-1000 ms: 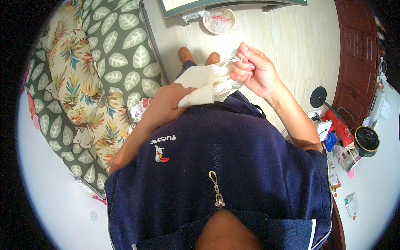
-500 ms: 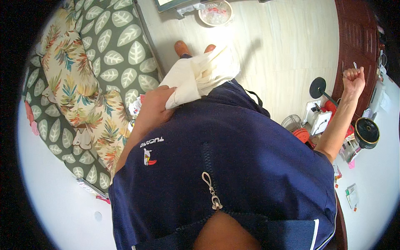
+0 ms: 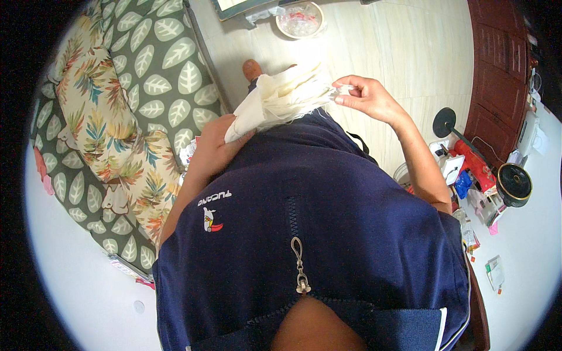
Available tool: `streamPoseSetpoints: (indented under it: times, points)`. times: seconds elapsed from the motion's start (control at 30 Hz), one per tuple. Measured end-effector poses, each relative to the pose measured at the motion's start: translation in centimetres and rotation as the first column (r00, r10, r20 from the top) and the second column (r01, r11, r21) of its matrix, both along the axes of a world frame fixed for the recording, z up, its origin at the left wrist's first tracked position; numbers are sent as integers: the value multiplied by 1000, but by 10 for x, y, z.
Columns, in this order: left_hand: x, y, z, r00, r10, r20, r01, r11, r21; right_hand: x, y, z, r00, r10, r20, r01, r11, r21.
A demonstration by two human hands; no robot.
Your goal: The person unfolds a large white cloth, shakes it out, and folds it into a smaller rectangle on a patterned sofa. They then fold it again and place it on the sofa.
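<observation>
A cream-coloured cloth, bunched in folds with frayed loose threads along its right end, hangs in front of my body. My left hand is closed on its lower left corner, where the fabric lies smoother. At the frayed end, my right hand is closed in a pinch, thumb and forefinger together. A small pale, shiny thing shows between those fingertips; its kind is too small to make out. The fingertips are right beside the cloth's edge. Most of my left fingers are hidden behind the fabric.
To the left is a bed or couch with a leaf-print cover and a floral cloth. A round white basin with clear plastic stands ahead on the tiled floor. Dark red cabinets and a barbell are at right.
My right hand has come in from far out on the right to the frayed end of the cloth. My left hand keeps its hold; the cloth has shifted slightly left.
</observation>
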State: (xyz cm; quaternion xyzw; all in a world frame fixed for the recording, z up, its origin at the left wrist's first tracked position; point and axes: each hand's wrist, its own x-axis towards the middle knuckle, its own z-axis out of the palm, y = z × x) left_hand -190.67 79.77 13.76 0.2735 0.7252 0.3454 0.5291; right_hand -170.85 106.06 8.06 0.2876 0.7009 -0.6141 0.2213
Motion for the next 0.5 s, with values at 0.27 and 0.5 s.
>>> streamPoseSetpoints:
  times: [0.27,0.5]
  points:
    - [-6,1,-4,998,26,65,-21,998,-67,-2,45,5,951,-255,-173,182,918,-353]
    - [-12,3,-10,897,399,189,-351,905,-239,-4,16,-2,986,-168,24,169,973,-156]
